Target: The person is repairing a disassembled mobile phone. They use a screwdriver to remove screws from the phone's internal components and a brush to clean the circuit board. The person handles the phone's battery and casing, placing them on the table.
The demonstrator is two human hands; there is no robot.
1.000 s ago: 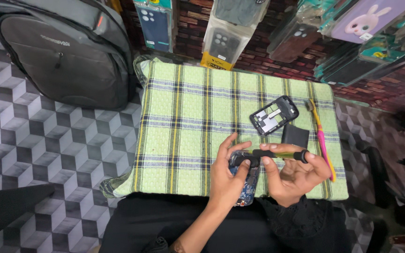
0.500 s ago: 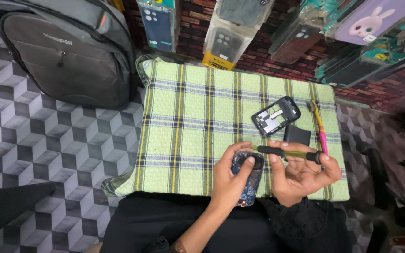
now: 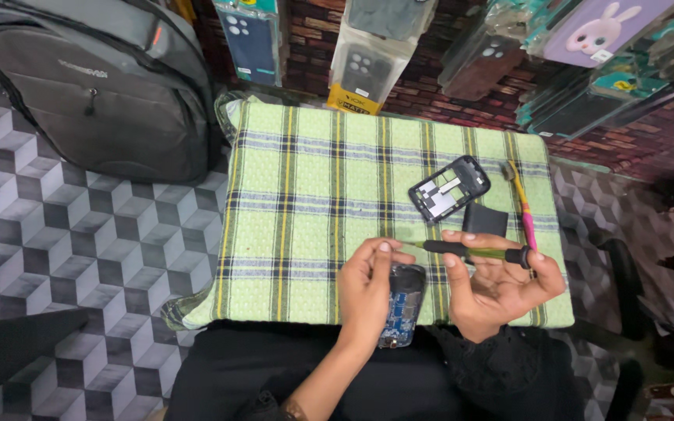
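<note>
My left hand [image 3: 368, 284] curls round the opened phone [image 3: 401, 304], fingers closed on its upper edge, holding it at the near edge of the checked cloth [image 3: 313, 179] on the bench, bare circuit board up. My right hand [image 3: 501, 284] lies half spread, palm up, thumb and fingertips pinching the green-handled screwdriver [image 3: 473, 251], which lies level with its tip over the phone's top corner. On the cloth beyond the phone sit the black back frame [image 3: 448, 189], a dark flat battery [image 3: 485, 221] just beside it, and a pink and yellow tool [image 3: 521, 204] toward the far right. I judge the loose pinch could let the screwdriver roll off my palm, or its tip could slip and scratch the board. No tray or box is here, so any small screw might vanish into the weave
</note>
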